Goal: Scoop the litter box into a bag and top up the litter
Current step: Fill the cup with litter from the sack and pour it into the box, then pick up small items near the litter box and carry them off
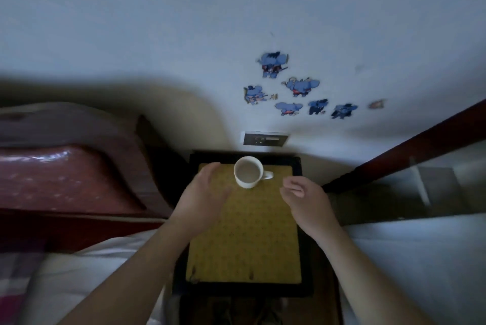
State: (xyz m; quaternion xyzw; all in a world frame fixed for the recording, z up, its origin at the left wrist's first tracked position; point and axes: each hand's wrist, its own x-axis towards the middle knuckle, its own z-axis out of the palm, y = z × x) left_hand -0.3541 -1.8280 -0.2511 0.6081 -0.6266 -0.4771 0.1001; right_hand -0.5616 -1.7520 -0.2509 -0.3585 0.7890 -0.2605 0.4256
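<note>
Empty, fingers relaxed, a left hand (203, 193) and right hand (305, 195) flank a white ceramic mug (248, 172) on a yellow-matted worktop (244, 245). Nothing for the litter job shows, so the task seems unstarted.

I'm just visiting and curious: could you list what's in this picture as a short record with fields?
Surface: yellow mat on a dark table
Cup: white, upright at the mat's far end, untouched
Left hand: open, left of the cup
Right hand: fingers loosely curled, holding nothing
Wall: blue cartoon stickers, a socket
</note>
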